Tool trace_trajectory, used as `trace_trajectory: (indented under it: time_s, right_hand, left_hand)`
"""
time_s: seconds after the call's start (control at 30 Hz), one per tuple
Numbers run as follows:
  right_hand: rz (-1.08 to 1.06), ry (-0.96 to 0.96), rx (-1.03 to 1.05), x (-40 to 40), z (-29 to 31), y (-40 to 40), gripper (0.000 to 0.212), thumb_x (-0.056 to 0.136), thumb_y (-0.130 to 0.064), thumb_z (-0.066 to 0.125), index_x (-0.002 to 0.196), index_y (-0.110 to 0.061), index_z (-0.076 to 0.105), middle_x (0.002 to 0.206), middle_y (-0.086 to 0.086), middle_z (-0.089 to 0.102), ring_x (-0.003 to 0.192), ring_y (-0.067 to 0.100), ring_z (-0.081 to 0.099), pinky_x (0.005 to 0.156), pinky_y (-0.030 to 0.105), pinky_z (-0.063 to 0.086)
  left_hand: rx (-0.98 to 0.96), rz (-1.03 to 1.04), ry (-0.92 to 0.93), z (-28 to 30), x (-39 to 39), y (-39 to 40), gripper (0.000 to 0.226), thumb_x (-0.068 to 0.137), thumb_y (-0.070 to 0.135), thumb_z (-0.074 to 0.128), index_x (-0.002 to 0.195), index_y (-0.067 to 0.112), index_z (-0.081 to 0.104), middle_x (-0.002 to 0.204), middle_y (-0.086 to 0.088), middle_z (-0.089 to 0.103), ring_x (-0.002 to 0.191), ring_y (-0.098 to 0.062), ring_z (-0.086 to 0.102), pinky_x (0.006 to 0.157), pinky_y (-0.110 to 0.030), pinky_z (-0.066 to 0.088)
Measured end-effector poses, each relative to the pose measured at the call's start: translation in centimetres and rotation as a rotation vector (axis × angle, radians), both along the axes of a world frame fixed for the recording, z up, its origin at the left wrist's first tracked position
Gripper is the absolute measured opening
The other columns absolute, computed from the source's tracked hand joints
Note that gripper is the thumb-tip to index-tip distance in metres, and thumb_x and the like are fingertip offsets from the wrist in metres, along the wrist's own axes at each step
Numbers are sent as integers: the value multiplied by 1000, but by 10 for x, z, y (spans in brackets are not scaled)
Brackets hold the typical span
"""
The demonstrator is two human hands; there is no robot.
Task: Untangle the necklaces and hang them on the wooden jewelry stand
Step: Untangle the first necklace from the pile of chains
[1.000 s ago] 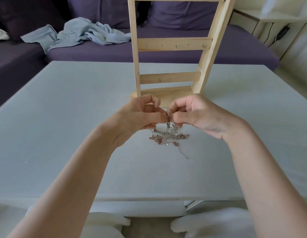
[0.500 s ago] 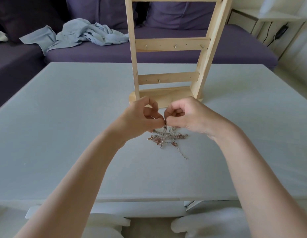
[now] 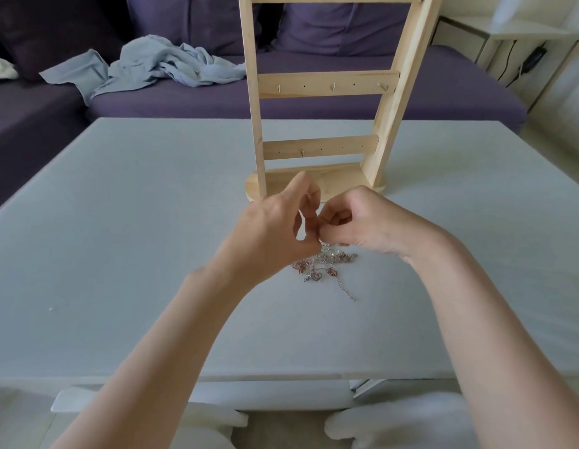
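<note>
Left hand (image 3: 275,231) lifted a bit since before, index finger now raised. Both hands, right hand (image 3: 362,225) too, pinching the necklaces (image 3: 323,265), tangled on tabletop (image 3: 119,222) before stand (image 3: 323,150).

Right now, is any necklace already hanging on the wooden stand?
No: the hooks of the wooden jewelry stand are bare, and the tangled necklaces lie on the table under both hands.

No text, label, brand, number or sign readable anywhere.
</note>
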State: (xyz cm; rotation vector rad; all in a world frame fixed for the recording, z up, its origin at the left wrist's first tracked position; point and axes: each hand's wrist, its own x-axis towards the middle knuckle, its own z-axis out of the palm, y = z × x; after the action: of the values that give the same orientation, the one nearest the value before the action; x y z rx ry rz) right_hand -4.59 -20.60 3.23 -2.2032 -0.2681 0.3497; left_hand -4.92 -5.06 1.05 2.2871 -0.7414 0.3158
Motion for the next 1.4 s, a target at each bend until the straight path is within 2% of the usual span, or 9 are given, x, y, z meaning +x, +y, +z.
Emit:
trace_trajectory:
  time_s: [0.17, 0.27, 0.4, 0.57, 0.7, 0.87, 1.1, 1.3, 1.4]
  right_hand:
    - [15, 0, -80, 1, -2, 0, 6, 72, -10, 64, 66, -12, 66, 51, -9, 47, 55, 11, 41, 59, 28, 33]
    - [19, 5, -70, 1, -2, -1, 13, 72, -7, 64, 63, -15, 65, 50, -11, 48, 54, 10, 41, 58, 25, 33]
    - [12, 14, 23, 1, -1, -3, 5, 74, -3, 63, 77, -2, 67, 66, 5, 56, 63, 14, 46, 66, 29, 36]
    - [-13, -45, 156, 0, 3, -5, 13, 78, -3, 67, 73, -14, 71, 72, 10, 67, 60, 9, 53, 65, 23, 45]
    - [-20, -67, 104, 2, -2, -2, 16, 76, -2, 67, 67, -15, 70, 67, 6, 66, 62, 11, 54, 68, 28, 44]
    - [-8, -62, 61, 4, -5, -1, 11, 75, -6, 66, 69, -15, 69, 68, 3, 64, 64, 12, 53, 69, 32, 43]
    - [-14, -87, 118, 2, 0, -1, 16, 76, -7, 71, 69, -20, 71, 65, -7, 67, 58, 0, 55, 64, 17, 44]
    - [-20, -83, 129, -1, 3, 1, 17, 76, 0, 62, 68, -14, 63, 64, 0, 58, 60, 9, 48, 63, 23, 39]
    - [-10, -79, 137, -2, 5, 1, 18, 76, 1, 59, 66, -14, 59, 64, 4, 55, 62, 13, 46, 64, 28, 37]
  left_hand:
    - [152, -9, -194, -5, -1, -3, 35, 60, 9, 64, 88, 15, 44, 52, 24, 31, 46, -14, 36, 45, -27, 37]
    - [159, -9, -206, -7, 0, -5, 36, 58, 14, 60, 89, 15, 43, 54, 20, 33, 46, -16, 37, 44, -25, 35]
    - [-2, -1, -43, -6, 1, -5, 38, 61, 16, 58, 88, 25, 32, 64, 10, 53, 54, -17, 46, 51, -29, 42]
    - [-200, 56, 132, -1, 5, -2, 45, 67, 4, 66, 80, 29, 31, 67, 11, 58, 52, -10, 46, 55, -21, 41]
    - [-189, 53, 172, -1, 4, -2, 45, 67, 3, 65, 79, 29, 31, 68, 9, 57, 52, -9, 44, 54, -17, 39]
    - [-159, 38, 220, -1, 5, 0, 43, 67, 5, 65, 78, 29, 31, 70, 11, 57, 52, -7, 45, 54, -17, 39]
    - [-130, 52, 196, 2, 4, 2, 44, 68, 4, 65, 78, 30, 30, 71, 12, 58, 53, -6, 48, 55, -19, 40]
    - [-249, 39, 274, 3, 5, -1, 42, 72, 0, 65, 78, 26, 33, 69, 8, 58, 50, -8, 46, 52, -18, 39]
    - [-351, 19, 392, 6, 6, -3, 38, 75, -3, 64, 80, 22, 36, 68, 4, 57, 51, -12, 44, 51, -19, 38]
